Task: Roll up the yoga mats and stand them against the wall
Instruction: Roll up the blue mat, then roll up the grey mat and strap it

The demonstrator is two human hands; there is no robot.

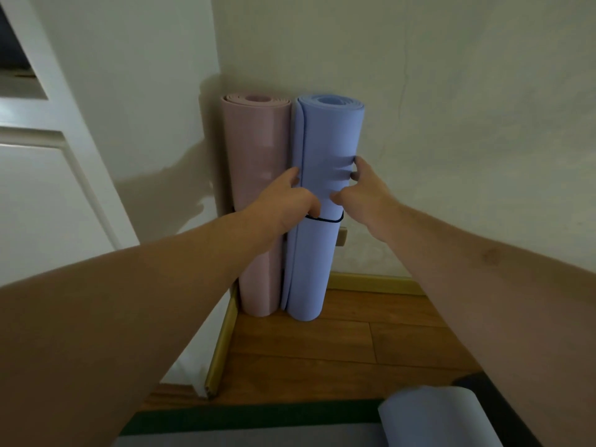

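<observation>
While two rolled mats stand upright in the wall corner, the pink mat (256,201) at nine o'clock of the blue mat (322,201), the left hand (285,201) and right hand (364,191) grasp the blue one above its single black band (324,220).

I faced a corner of pale, dimly lit walls (467,108). A white panelled door (48,188) stood to my left. Yellowish skirting (371,280) ran along the wall foot, above a brown wooden plank floor (322,343).
</observation>
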